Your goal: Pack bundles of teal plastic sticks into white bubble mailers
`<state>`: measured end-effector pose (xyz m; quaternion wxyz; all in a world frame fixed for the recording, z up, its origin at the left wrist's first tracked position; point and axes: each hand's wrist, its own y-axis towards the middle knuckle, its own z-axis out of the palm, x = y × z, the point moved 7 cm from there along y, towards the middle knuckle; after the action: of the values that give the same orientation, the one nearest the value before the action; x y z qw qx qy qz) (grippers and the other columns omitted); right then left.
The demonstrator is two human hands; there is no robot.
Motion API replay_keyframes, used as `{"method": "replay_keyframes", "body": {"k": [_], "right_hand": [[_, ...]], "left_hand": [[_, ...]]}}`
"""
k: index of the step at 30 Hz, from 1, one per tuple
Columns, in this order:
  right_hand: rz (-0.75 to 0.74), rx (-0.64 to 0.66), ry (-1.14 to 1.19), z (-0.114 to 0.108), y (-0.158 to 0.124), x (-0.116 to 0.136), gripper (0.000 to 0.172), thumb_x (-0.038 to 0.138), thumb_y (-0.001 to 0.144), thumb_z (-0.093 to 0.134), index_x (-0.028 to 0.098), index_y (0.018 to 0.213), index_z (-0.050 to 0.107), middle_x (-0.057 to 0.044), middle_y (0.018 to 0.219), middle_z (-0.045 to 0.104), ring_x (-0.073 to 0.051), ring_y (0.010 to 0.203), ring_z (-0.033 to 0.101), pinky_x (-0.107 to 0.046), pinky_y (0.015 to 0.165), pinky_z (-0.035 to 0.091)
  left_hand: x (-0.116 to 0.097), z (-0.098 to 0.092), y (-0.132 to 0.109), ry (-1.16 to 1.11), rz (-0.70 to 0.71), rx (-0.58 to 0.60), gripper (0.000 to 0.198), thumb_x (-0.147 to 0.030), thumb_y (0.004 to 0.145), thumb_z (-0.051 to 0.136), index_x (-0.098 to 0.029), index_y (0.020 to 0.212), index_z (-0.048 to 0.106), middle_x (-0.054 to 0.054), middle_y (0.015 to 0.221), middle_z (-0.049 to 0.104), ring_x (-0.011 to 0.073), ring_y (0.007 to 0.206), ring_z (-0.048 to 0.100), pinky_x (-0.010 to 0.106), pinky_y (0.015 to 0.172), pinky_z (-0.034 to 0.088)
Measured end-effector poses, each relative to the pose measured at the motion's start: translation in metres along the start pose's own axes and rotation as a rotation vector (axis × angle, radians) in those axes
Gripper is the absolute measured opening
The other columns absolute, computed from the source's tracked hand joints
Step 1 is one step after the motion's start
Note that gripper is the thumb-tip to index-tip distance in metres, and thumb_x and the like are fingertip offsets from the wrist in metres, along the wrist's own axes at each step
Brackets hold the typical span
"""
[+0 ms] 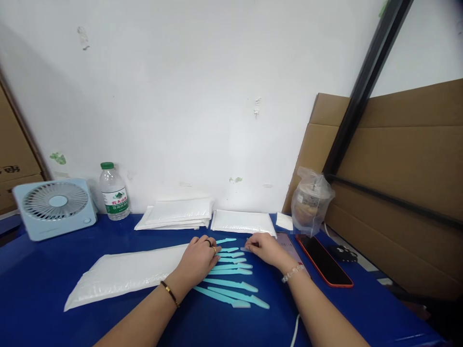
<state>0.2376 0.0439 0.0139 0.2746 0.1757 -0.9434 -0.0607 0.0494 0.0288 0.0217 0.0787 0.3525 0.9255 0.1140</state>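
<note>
Nearest me, slim turquoise plastic sticks (231, 279) lie fanned in a row at lower centre of the smooth blue bench (43, 289). At far left stands a pale blue square fan (55, 207), then a clear water bottle (114, 192). A long, soft white padded mailer (123, 274) lies under my left hand (198, 260), whose fingers rest flat and spread. My right hand (265, 249) pinches one stick's end (247, 249) with fingers together. A glossy black phone (323, 260) lies right.
</note>
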Motion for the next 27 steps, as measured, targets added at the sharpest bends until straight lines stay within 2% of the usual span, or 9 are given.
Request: {"method": "replay_keyframes", "body": {"k": [4, 7, 10, 14, 20, 22, 25, 27], "right_hand": [[0.032, -0.048, 0.013, -0.004, 0.000, -0.006, 0.015, 0.025, 0.078, 0.059, 0.020, 0.080, 0.073, -0.004, 0.081, 0.071, -0.017, 0.072, 0.062, -0.024, 0.064, 0.044], [0.038, -0.015, 0.021, -0.003, -0.002, -0.007, 0.012, 0.026, 0.074, 0.064, 0.019, 0.079, 0.072, -0.004, 0.076, 0.070, -0.016, 0.066, 0.061, -0.023, 0.059, 0.043], [0.018, -0.015, -0.017, -0.003, -0.002, -0.005, 0.010, 0.019, 0.073, 0.064, 0.020, 0.077, 0.073, -0.003, 0.076, 0.069, -0.016, 0.067, 0.061, -0.024, 0.061, 0.044], [-0.041, -0.052, -0.010, 0.002, 0.003, 0.004, 0.014, 0.016, 0.075, 0.062, 0.020, 0.080, 0.074, -0.004, 0.079, 0.067, -0.016, 0.071, 0.061, -0.024, 0.065, 0.044], [-0.105, -0.014, 0.049, 0.012, 0.006, 0.014, 0.011, 0.020, 0.076, 0.063, 0.020, 0.077, 0.073, -0.003, 0.076, 0.066, -0.014, 0.067, 0.060, -0.023, 0.062, 0.043], [-0.076, -0.065, 0.028, 0.003, 0.005, 0.009, 0.012, 0.022, 0.078, 0.061, 0.020, 0.079, 0.073, -0.004, 0.079, 0.066, -0.016, 0.071, 0.060, -0.024, 0.066, 0.044], [0.050, -0.203, -0.064, -0.017, 0.002, -0.008, 0.017, 0.022, 0.080, 0.056, 0.019, 0.080, 0.072, -0.006, 0.084, 0.067, -0.018, 0.076, 0.061, -0.028, 0.073, 0.045], [0.118, -0.219, -0.113, -0.022, 0.000, -0.018, 0.017, 0.022, 0.080, 0.055, 0.018, 0.079, 0.072, -0.007, 0.083, 0.067, -0.019, 0.077, 0.061, -0.028, 0.074, 0.045]], "left_hand": [[-0.003, 0.001, -0.001, -0.013, -0.006, -0.003, 0.032, -0.033, 0.090, 0.041, -0.028, 0.117, 0.057, 0.006, 0.110, 0.060, 0.0217, 0.101, 0.050, 0.033, 0.079, 0.035], [-0.004, 0.002, -0.002, -0.028, -0.011, 0.034, 0.031, -0.036, 0.090, 0.040, -0.028, 0.113, 0.060, 0.005, 0.107, 0.061, 0.0218, 0.100, 0.052, 0.033, 0.079, 0.037], [-0.004, 0.004, -0.002, -0.059, -0.008, 0.072, 0.032, -0.038, 0.090, 0.040, -0.028, 0.110, 0.062, 0.005, 0.107, 0.061, 0.0221, 0.100, 0.053, 0.033, 0.080, 0.039], [-0.006, 0.007, -0.001, -0.109, 0.010, 0.089, 0.035, -0.039, 0.089, 0.040, -0.026, 0.116, 0.060, 0.007, 0.114, 0.059, 0.0228, 0.104, 0.052, 0.033, 0.085, 0.041], [-0.015, 0.007, -0.002, -0.161, 0.042, 0.089, 0.044, -0.047, 0.090, 0.035, -0.026, 0.122, 0.056, 0.006, 0.118, 0.058, 0.0234, 0.108, 0.051, 0.035, 0.088, 0.043], [-0.013, 0.005, -0.003, -0.138, 0.017, 0.067, 0.049, -0.051, 0.089, 0.035, -0.025, 0.127, 0.052, 0.007, 0.124, 0.056, 0.0255, 0.114, 0.048, 0.039, 0.093, 0.040], [-0.005, 0.001, -0.004, -0.089, -0.078, 0.013, 0.059, -0.056, 0.087, 0.035, -0.019, 0.133, 0.046, 0.011, 0.135, 0.047, 0.0291, 0.124, 0.039, 0.043, 0.100, 0.035], [-0.001, 0.002, -0.004, -0.066, -0.127, 0.010, 0.063, -0.058, 0.087, 0.033, -0.016, 0.133, 0.045, 0.013, 0.135, 0.046, 0.0300, 0.125, 0.038, 0.043, 0.100, 0.035]]}}
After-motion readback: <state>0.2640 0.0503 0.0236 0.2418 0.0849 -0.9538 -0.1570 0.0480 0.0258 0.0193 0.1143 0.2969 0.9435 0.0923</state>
